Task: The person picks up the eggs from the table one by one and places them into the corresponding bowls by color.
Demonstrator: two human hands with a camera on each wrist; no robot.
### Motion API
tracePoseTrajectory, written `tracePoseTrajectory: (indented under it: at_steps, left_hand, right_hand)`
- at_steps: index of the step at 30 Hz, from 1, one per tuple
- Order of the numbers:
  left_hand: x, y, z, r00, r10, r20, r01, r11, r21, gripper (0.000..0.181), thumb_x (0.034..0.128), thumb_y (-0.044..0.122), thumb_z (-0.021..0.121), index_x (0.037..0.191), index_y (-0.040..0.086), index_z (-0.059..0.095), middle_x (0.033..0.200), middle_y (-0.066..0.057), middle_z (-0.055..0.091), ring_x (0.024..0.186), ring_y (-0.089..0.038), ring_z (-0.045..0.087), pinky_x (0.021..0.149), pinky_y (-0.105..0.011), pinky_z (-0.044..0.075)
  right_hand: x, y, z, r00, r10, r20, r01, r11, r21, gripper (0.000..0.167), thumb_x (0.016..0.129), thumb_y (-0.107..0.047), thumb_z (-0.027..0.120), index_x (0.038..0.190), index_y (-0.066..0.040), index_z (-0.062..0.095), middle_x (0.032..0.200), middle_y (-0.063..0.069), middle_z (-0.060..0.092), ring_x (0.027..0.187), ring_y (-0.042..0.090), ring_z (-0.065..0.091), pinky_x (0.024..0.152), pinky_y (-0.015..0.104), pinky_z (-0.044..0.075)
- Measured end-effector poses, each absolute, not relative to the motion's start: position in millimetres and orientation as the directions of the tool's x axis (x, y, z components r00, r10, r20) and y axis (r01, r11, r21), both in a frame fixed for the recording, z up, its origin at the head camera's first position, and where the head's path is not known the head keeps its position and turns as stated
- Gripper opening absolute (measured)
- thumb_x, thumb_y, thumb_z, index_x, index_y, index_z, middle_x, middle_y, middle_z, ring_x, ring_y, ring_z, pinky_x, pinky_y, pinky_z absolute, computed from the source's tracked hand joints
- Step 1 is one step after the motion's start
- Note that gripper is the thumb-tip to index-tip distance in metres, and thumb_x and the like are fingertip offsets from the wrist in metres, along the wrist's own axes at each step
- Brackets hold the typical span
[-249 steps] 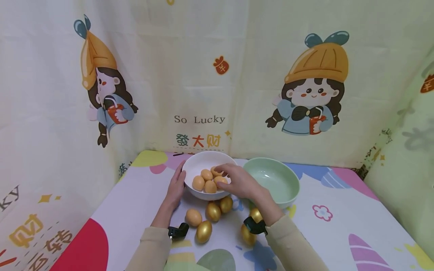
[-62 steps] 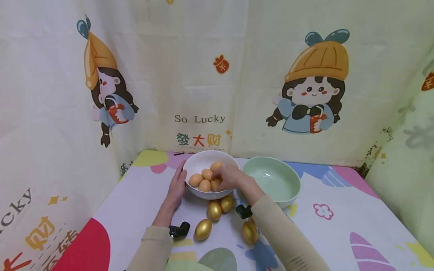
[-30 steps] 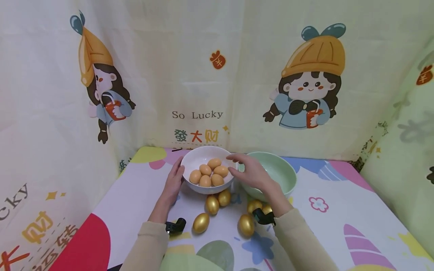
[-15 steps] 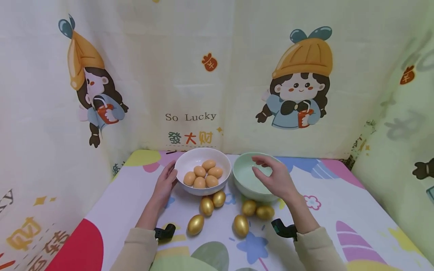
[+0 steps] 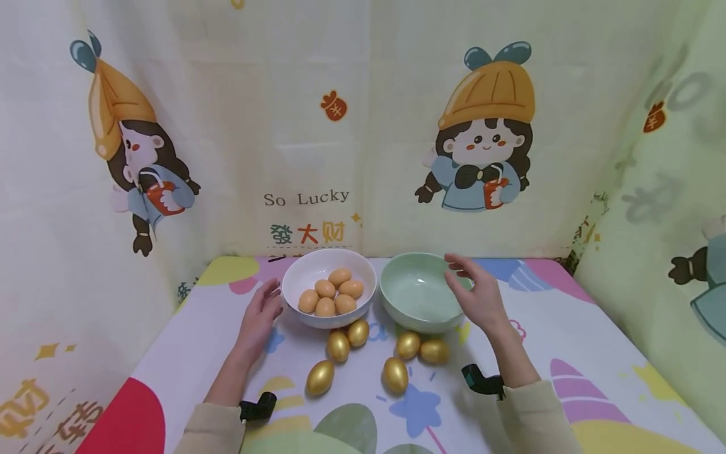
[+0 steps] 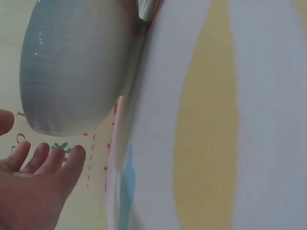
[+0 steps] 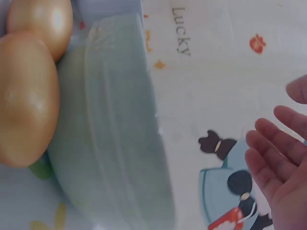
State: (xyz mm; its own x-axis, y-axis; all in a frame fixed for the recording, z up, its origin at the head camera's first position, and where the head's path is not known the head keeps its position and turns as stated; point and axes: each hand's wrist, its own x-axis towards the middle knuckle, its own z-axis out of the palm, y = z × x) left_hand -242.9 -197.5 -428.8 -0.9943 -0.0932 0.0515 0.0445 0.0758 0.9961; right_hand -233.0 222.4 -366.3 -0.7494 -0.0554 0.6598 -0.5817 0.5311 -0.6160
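Note:
My left hand [image 5: 259,321] is just left of the white bowl [image 5: 292,296], its fingers loosely extended and apart from the wall, as the left wrist view also shows. Several brown eggs [image 5: 324,289] lie together in that bowl. Close on its right stands a green bowl [image 5: 420,302] with nothing in it. My right hand [image 5: 482,299] hovers at the green bowl's right rim, fingers spread and holding nothing. On the table in front are golden eggs: three near the white bowl, including one golden egg [image 5: 320,378], and three below the green bowl, including another golden egg [image 5: 395,375].
A patterned cloth [image 5: 482,410] covers the table. Behind it hangs a printed curtain [image 5: 391,157], close to the backs of both bowls. Each wrist bears a small black camera, such as the left wrist camera [image 5: 258,407].
The brown egg that lay on the table is no longer there, and the white bowl holds more eggs. My left hand has left that bowl; my right hand has moved right to the green bowl.

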Motion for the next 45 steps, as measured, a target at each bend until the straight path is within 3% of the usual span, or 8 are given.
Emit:
tracePoseTrajectory:
  at_steps: [6,10,12,23,29,33,37,45]
  left_hand:
    - [-216.9,-200.8,-420.1,-0.981,-0.191,0.027,0.000,0.137,0.991,0.055,0.1057,0.014,0.048,0.157,0.006,0.030,0.155,-0.014,0.038,0.142,-0.027,0.038,0.109,-0.034,0.041]
    - [-200.8,-199.7,-414.6,-0.978,-0.207,0.027,-0.015,0.195,0.981,0.051,0.1030,0.011,0.051,0.151,0.002,0.037,0.146,-0.018,0.045,0.134,-0.030,0.046,0.093,-0.015,0.047]
    - [-193.1,-198.0,-411.9,-0.983,-0.184,0.025,-0.018,0.231,0.973,0.049,0.1024,0.011,0.053,0.148,0.001,0.040,0.142,-0.019,0.048,0.129,-0.031,0.049,0.085,-0.011,0.046]
    - [-164.1,-180.9,-413.7,-0.999,0.051,-0.008,0.014,0.411,0.911,0.042,0.0995,0.020,0.064,0.137,0.005,0.053,0.132,-0.011,0.057,0.118,-0.026,0.054,0.084,-0.034,0.051]
    - [-158.5,-169.3,-418.6,-0.990,0.139,-0.027,0.036,0.431,0.902,0.041,0.0956,0.022,0.070,0.132,0.007,0.057,0.129,-0.009,0.058,0.113,-0.022,0.057,0.087,-0.037,0.051]
    - [-154.7,-163.6,-420.7,-0.971,0.238,-0.024,0.084,0.430,0.899,0.045,0.0939,0.024,0.072,0.132,0.006,0.056,0.130,-0.011,0.057,0.116,-0.026,0.056,0.092,-0.039,0.050]
    - [-151.6,-160.1,-422.6,-0.945,0.327,-0.016,0.129,0.417,0.900,0.051,0.0936,0.026,0.073,0.135,0.005,0.053,0.132,-0.012,0.055,0.115,-0.028,0.055,0.088,-0.034,0.052]
    - [-148.2,-156.2,-427.8,-0.925,0.374,0.064,0.255,0.490,0.834,0.054,0.0867,0.022,0.080,0.131,0.004,0.055,0.128,-0.012,0.058,0.105,-0.025,0.057,0.081,-0.033,0.053]
  right_hand:
    - [-243.3,234.9,-374.1,-0.822,0.038,0.568,-0.472,0.512,-0.718,0.036,0.103,-0.013,0.057,0.136,0.001,0.059,0.130,0.023,0.060,0.119,0.040,0.057,0.103,0.050,0.043]
    - [-250.9,246.3,-382.2,-0.880,0.074,0.469,-0.369,0.513,-0.775,0.042,0.106,-0.021,0.051,0.143,-0.001,0.053,0.140,0.026,0.052,0.128,0.044,0.050,0.110,0.055,0.035]
    - [-254.1,252.0,-387.4,-0.904,0.085,0.419,-0.322,0.509,-0.798,0.045,0.107,-0.025,0.048,0.146,-0.001,0.050,0.144,0.026,0.049,0.131,0.044,0.048,0.112,0.055,0.033]
    - [-265.3,279.8,-416.8,-0.958,0.113,0.262,-0.208,0.354,-0.912,0.055,0.110,-0.030,0.039,0.152,0.005,0.036,0.155,0.024,0.037,0.145,0.035,0.029,0.119,0.049,0.023]
    - [-267.7,278.3,-431.5,-0.985,0.094,0.147,-0.129,0.177,-0.976,0.056,0.111,-0.031,0.033,0.157,0.002,0.029,0.162,0.018,0.027,0.147,0.029,0.025,0.120,0.042,0.024]
    - [-266.5,273.6,-438.4,-0.986,0.097,0.134,-0.119,0.148,-0.982,0.055,0.112,-0.031,0.031,0.157,0.001,0.029,0.162,0.016,0.027,0.146,0.028,0.026,0.119,0.041,0.026]
    - [-264.7,273.8,-442.9,-0.987,0.101,0.122,-0.108,0.136,-0.985,0.055,0.112,-0.030,0.031,0.158,-0.002,0.026,0.163,0.014,0.025,0.146,0.026,0.025,0.118,0.038,0.027]
    - [-268.1,272.2,-444.8,-0.997,0.045,0.063,-0.060,0.069,-0.996,0.060,0.111,-0.038,0.031,0.162,-0.011,0.017,0.166,0.011,0.019,0.147,0.029,0.026,0.100,0.015,0.040]
